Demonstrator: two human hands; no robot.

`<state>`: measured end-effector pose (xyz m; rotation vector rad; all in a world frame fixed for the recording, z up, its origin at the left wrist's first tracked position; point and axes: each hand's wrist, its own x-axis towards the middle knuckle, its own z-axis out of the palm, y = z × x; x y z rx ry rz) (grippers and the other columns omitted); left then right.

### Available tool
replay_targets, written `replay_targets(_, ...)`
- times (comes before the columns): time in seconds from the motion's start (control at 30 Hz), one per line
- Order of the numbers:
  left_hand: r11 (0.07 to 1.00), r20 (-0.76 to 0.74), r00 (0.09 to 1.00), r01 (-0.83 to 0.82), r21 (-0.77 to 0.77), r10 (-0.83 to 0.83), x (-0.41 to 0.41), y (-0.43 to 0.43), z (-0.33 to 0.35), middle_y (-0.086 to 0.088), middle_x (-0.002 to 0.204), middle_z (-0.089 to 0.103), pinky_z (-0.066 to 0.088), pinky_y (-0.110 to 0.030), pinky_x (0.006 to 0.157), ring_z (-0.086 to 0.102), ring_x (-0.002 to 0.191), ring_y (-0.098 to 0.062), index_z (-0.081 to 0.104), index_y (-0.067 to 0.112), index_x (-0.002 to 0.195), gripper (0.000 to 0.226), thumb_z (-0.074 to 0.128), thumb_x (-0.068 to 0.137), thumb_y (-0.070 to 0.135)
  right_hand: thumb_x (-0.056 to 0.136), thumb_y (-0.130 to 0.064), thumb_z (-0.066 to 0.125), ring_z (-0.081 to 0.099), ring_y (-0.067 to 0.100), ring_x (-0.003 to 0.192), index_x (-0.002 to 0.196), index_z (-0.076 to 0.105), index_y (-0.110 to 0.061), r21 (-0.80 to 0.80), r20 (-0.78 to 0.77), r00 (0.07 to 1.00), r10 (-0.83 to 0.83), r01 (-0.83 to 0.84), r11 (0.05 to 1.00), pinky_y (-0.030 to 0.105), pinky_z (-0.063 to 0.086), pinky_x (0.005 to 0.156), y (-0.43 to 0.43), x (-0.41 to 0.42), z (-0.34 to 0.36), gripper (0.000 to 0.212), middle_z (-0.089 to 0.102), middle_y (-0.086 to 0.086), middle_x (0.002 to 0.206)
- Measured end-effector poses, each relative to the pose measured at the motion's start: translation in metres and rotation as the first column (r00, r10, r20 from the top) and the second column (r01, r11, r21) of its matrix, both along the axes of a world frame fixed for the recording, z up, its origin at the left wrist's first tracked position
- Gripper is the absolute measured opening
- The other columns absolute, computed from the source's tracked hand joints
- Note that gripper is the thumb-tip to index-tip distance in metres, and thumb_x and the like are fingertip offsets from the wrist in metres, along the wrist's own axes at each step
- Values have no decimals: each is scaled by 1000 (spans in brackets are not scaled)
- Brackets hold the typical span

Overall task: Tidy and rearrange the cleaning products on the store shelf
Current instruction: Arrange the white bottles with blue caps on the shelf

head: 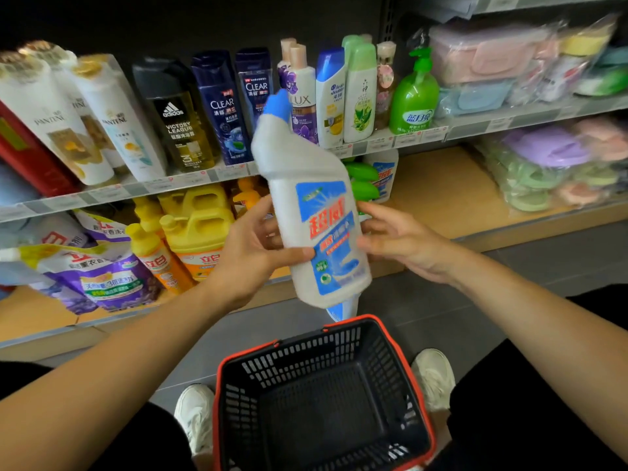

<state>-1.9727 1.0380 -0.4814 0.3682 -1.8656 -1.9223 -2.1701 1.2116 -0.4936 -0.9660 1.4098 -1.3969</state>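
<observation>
At my far left, a red box (pixel 23 154) leans on the upper shelf (pixel 112 192) beside white shampoo bottles (pixel 57 124) with gold caps. Under them, on the lower shelf (pixel 441 188), purple and white refill bags (pixel 102 280) lie tumbled against yellow detergent jugs (pixel 200 226). Further along the upper shelf stand a dark body-wash bottle (pixel 176 120) and two navy shampoo bottles (pixel 221 110).

My left hand (pixel 251 249) grips the white cleaner bottle (pixel 316 215), thumb across the front of its blue label and fingers behind it. I hold the bottle in the air in front of the shelves, above the basket (pixel 306 348), tilted so that its blue cap (pixel 277 103) leans up and to the left. Just below its base the end of another white and blue bottle (pixel 343 309) shows. The black basket with a red rim sits on the floor between my white shoes (pixel 195 416).

My right hand (pixel 404 243) is open, fingers loosely spread, its fingertips at the right edge of the bottle. So my hands are close together, one on each side of the bottle, but only the left one holds it.

Behind the bottle stand a matching cleaner bottle (pixel 384 171) and some green-capped ones (pixel 363 181). On the upper shelf to the right is a green pump soap bottle (pixel 414 96). Beyond that, pastel goods in clear plastic bags (pixel 543 164) fill both shelves.
</observation>
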Motion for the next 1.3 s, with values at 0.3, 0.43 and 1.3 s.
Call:
replay_targets(0.3,935,62,998,39,-353,-18,-11,13,-18,4,123,72,63,-34,82,71,109,-13,53,14,137,67,85,79,14,68,-25,85,70,17,105,108,73,-34,-88,63,990,-130,135,987,32,58,80,-8,4,-27,43,74,1,113)
replay_targets(0.43,912,84,996,31,-409,4,-25,3,-27,2,121,73,62,-41,85,72,107,-13,56,14,136,68,88,76,18,72,-20,86,69,15,105,114,68,-23,-33,-79,987,-139,136,990,30,56,83,-11,-8,-17,46,74,-1,113)
replay_targets(1.3,304,218,973,185,-935,79,-161,-27,-94,0,125,69,52,-37,69,61,119,-27,69,23,125,40,73,87,33,75,-26,86,58,5,73,87,69,-17,212,-698,690,-193,457,864,19,42,63,9,-106,-53,22,65,-11,83)
